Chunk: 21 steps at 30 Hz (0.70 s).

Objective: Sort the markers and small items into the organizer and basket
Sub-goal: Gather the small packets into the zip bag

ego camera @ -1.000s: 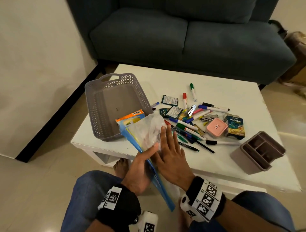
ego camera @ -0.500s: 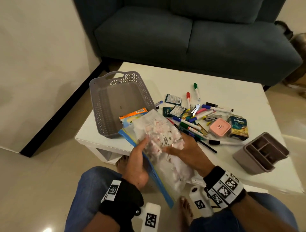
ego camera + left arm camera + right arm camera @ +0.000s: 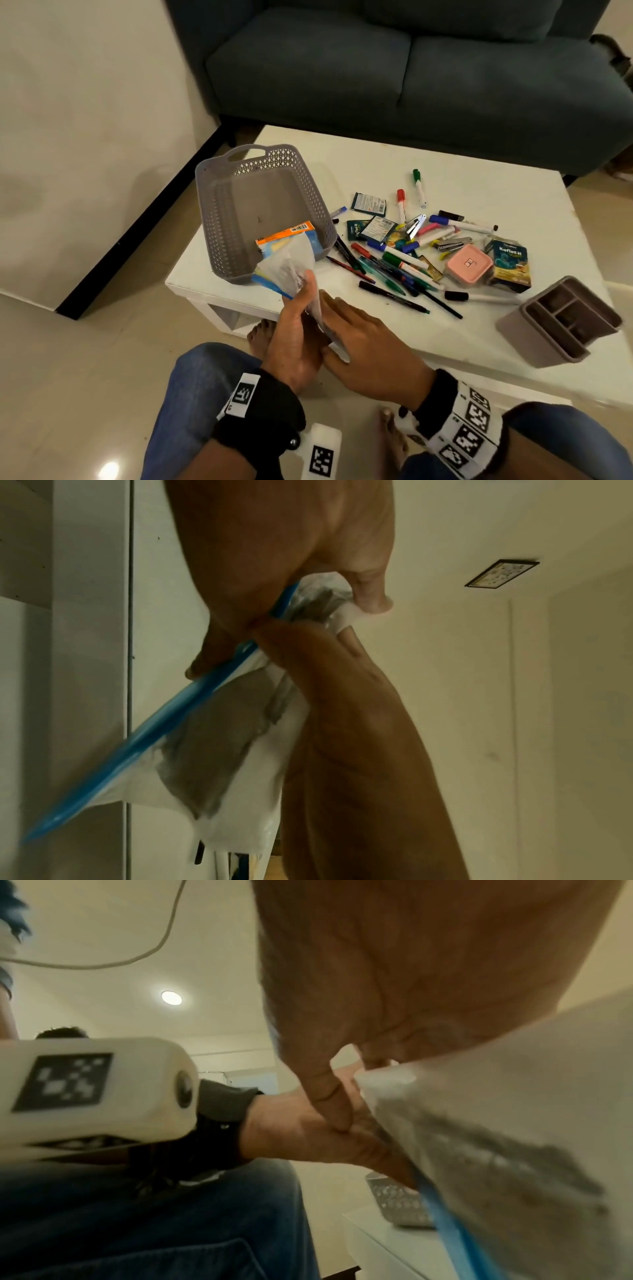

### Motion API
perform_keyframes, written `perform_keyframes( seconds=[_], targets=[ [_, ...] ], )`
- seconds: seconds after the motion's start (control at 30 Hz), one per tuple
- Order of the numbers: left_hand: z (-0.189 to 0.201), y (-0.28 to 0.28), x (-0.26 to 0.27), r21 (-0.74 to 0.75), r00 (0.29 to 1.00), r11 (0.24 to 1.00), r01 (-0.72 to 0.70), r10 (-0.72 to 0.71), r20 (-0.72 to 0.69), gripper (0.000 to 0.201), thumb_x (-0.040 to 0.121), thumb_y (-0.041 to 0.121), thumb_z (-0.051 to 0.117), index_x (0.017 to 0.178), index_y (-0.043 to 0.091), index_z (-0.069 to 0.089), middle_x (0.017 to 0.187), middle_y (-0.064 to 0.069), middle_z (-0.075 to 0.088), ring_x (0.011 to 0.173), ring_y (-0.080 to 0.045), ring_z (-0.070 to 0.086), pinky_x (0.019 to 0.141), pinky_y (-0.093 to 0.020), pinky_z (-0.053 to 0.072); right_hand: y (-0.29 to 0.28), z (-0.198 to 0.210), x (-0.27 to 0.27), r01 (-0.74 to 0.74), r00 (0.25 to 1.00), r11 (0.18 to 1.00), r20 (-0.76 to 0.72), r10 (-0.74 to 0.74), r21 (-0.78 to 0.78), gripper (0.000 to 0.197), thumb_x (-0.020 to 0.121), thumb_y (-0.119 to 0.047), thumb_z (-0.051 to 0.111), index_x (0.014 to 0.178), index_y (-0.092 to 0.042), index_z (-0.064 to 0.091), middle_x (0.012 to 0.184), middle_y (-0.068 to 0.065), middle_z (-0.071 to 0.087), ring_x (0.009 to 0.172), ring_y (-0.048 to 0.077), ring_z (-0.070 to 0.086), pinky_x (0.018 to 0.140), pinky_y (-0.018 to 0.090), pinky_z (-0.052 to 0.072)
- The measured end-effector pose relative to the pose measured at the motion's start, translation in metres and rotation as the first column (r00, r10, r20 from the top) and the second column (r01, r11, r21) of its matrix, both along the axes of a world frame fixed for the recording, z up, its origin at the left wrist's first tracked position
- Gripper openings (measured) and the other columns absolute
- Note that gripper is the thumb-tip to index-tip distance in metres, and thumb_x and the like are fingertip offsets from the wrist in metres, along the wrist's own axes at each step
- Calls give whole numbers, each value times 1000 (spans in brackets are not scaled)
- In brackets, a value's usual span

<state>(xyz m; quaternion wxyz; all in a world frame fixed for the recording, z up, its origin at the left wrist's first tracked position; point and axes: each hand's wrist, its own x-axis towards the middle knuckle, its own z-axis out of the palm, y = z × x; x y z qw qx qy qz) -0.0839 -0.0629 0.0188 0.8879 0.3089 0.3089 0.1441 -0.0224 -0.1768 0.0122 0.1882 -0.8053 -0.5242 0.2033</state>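
- Left hand [image 3: 296, 337] at the near edge of the white surface [image 3: 479, 164], thumb and fingers closed round a clear plastic bag [image 3: 291, 267] with a blue strip along one edge.
- Same grip from the left wrist view: thumb tip pressed onto crumpled plastic, blue strip of the bag [image 3: 219, 723] running down past the fingers [image 3: 205, 658].
- Right hand [image 3: 368, 356] flat against the other side of the bag, fingers straight and laid along it, curled round nothing; bag sandwiched between both palms.
- Right wrist view: bag [image 3: 496, 1123] filling the right side, blurred, contents impossible to make out.
- Top of the bag leaning over the near corner of the grey perforated basket [image 3: 260, 209], beside an orange-topped packet [image 3: 287, 233] resting against the inner wall.
- Basket at the left of the surface, handle end toward the sofa [image 3: 411, 68].
- Loose heap to the right of the basket: markers [image 3: 407, 260] with red, green, blue and black caps, thin pens, dark sachets [image 3: 369, 203].
- One green-capped marker [image 3: 419, 187] apart from the heap, on the sofa side.
- Pink square case [image 3: 468, 264] just beside a dark green box [image 3: 509, 265] marked "Koflet-H".
- Grey compartmented organizer [image 3: 561, 322] at the near right corner, lying tipped, openings facing up and left, well apart from both hands.
- Blue denim knees and bare feet below the surface edge.
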Motion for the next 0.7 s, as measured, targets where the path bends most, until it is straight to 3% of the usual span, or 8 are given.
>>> perform_keyframes(
  seconds=[0.07,0.17,0.3,0.4,0.47,0.53,0.6,0.7],
  targets=[
    [0,4,-2,19,999,999,48,-48,4,49,76,50,64,120,27,63,96,-7,75,91,-22,72,84,-42,55,2,5,5,58,992,998,-117,-55,17,77,95,-44,53,157,-30,8,162,-8,19,145,14,28,117,31,28],
    [-2,12,-4,55,987,988,146,-150,63,65,84,66,50,138,31,53,126,-5,66,118,-24,62,90,-47,53,3,9,14,306,914,948,-304,-269,81,84,79,-47,75,148,-38,27,141,-15,47,119,9,53,98,30,45],
    [-3,21,-4,147,952,949,280,-295,88,64,90,76,25,144,45,41,146,5,51,139,-21,43,113,-61,26,-2,12,30,525,790,841,-445,-422,133,55,79,-26,79,126,-29,52,111,-12,66,96,8,64,85,28,55],
    [-3,23,-3,294,952,907,302,-306,-34,41,99,44,49,140,45,45,133,6,63,132,-19,50,112,-59,29,-9,17,46,535,625,843,-696,-354,52,39,79,-7,78,106,-29,61,103,-12,71,97,10,68,84,24,55],
    [-3,23,-1,317,965,911,263,-249,-86,51,91,17,66,137,34,51,123,0,69,121,-25,60,104,-53,43,-13,19,55,456,553,890,-790,-264,22,41,77,0,77,109,-23,66,106,-2,74,101,14,69,89,32,55],
    [-1,22,0,385,980,902,196,-165,-112,47,83,4,71,125,23,61,115,-5,72,112,-29,65,91,-48,53,-14,17,59,361,502,933,-842,-198,-5,47,79,1,75,121,-17,64,116,3,72,108,19,67,95,37,53],
    [-2,22,1,401,992,911,96,-57,-109,44,80,0,72,119,18,65,114,-6,72,110,-29,67,86,-48,56,-15,11,62,332,489,943,-852,-190,-20,62,79,-8,78,134,-20,52,128,0,65,118,17,62,99,36,51],
    [-5,27,-1,277,989,954,-113,135,-62,50,79,-6,70,122,18,62,115,-4,72,108,-24,68,80,-45,57,-20,5,65,343,671,933,-668,-322,-106,103,59,-52,89,142,-35,31,146,-6,45,129,17,50,105,42,47]
  ],
)
